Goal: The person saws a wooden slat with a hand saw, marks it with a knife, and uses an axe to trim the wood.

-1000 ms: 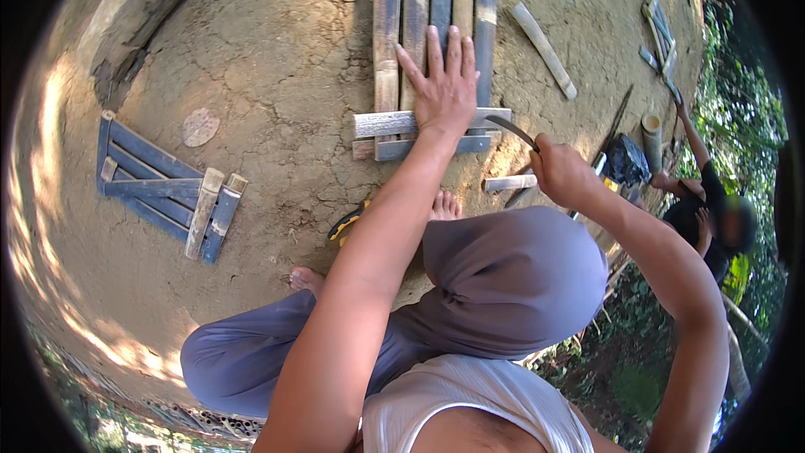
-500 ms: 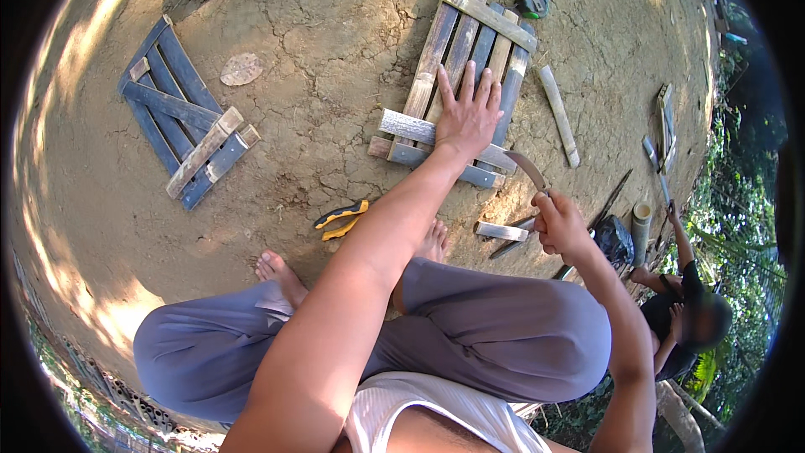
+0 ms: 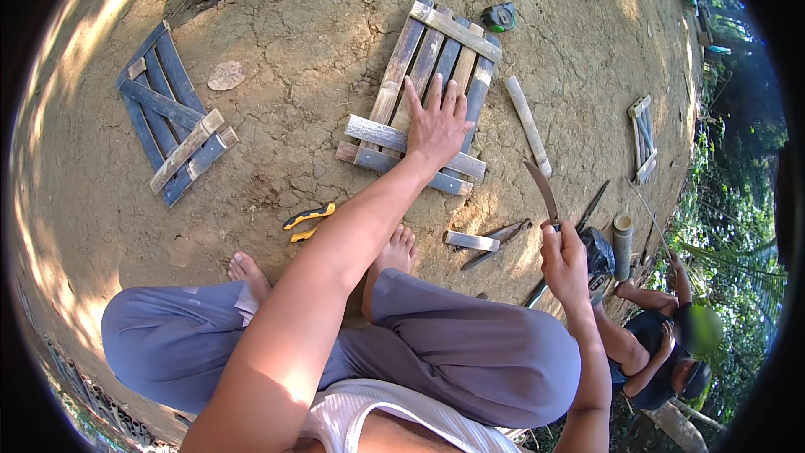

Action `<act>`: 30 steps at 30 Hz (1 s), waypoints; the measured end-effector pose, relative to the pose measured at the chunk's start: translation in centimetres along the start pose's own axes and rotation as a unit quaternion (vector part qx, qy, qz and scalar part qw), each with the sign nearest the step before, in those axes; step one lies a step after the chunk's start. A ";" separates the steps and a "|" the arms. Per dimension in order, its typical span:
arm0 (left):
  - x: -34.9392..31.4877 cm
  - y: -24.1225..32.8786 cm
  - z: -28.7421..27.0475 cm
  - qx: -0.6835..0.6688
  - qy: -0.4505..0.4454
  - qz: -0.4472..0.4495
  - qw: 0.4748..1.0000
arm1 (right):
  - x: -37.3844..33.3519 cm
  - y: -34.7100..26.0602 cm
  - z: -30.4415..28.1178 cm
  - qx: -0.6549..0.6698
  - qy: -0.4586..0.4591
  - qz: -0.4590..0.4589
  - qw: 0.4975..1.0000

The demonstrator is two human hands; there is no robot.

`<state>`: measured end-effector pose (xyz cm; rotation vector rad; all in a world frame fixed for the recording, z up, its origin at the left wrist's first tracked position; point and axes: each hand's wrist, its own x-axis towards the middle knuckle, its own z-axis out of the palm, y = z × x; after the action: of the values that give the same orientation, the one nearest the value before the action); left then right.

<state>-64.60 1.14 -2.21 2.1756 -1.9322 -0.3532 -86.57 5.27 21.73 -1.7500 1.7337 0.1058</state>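
A panel of dark and pale slats (image 3: 394,75), joined by crosspieces, lies on the ground in front of me. My left hand (image 3: 438,127) rests flat near its lower end, fingers spread, over a pale, whitish strip (image 3: 375,131) lying across the slats. The strip's right end sticks out past my wrist. To the right of the panel, my right hand (image 3: 564,273) is closed around the handle of a curved knife (image 3: 543,190). Its blade points up and away from me, apart from the strip.
Yellow-black pliers (image 3: 319,213) lie near my feet. A tape measure (image 3: 500,17) sits beyond the panel, and a slatted frame (image 3: 172,84) lies left. Rightward are a bamboo strip (image 3: 528,126), short piece (image 3: 472,242), bamboo tube (image 3: 622,247), black bag (image 3: 598,252) and seated person (image 3: 650,335).
My right hand has drawn the knife back from the strip's right end, toward the right and nearer me. My left hand stays on the panel. The whole view has shifted slightly.
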 end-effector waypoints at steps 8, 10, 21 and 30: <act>-1.1 0.4 0.4 -0.044 -0.052 -0.047 0.997 | 3.7 -9.3 2.2 -0.093 -0.114 -0.191 0.970; -0.6 1.2 0.0 -0.047 -0.065 -0.034 0.996 | 5.1 -11.6 3.3 -0.121 -0.154 -0.212 0.957; -0.9 0.9 0.9 -0.032 -0.049 -0.032 0.998 | 10.2 -13.9 10.1 -0.199 -0.236 -0.292 0.905; -0.6 0.8 1.3 -0.010 -0.037 -0.030 0.999 | 10.5 -14.4 10.4 -0.219 -0.234 -0.270 0.908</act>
<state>-65.89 1.69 -3.20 2.2420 -1.8959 -0.4673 -68.17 -0.02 14.11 -2.2347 0.8804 0.6532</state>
